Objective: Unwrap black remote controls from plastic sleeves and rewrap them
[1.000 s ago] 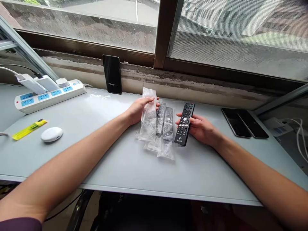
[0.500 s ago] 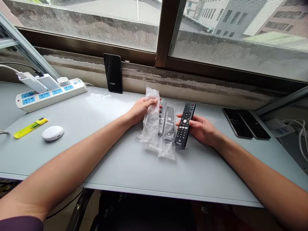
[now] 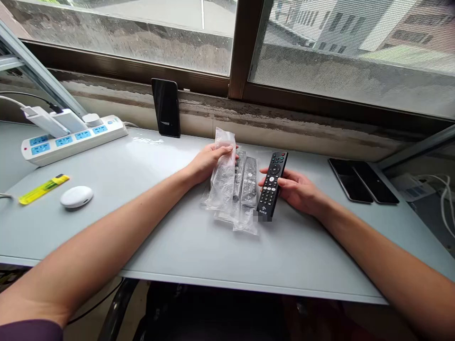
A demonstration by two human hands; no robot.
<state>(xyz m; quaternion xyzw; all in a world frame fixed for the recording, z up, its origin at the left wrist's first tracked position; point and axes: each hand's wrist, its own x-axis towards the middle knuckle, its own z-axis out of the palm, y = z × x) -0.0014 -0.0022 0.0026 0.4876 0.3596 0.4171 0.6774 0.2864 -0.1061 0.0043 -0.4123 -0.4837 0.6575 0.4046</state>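
Observation:
My left hand (image 3: 209, 161) grips the upper part of a crumpled clear plastic sleeve (image 3: 222, 187), thumb on top. Just right of that sleeve, a black remote in clear plastic (image 3: 250, 182) lies on the grey table (image 3: 199, 251), with another wrapped one partly hidden between them. An unwrapped black remote (image 3: 271, 187) with a white round button is held in my right hand (image 3: 291, 187), thumb on its right edge and fingers behind it. Its lower end points toward me, close to the wrapped remotes.
A white power strip (image 3: 76, 140) with chargers, a yellow packet (image 3: 42, 190) and a white oval case (image 3: 77, 196) lie on the left. One phone (image 3: 166, 109) leans against the wall. Two dark phones (image 3: 362, 182) lie at the right.

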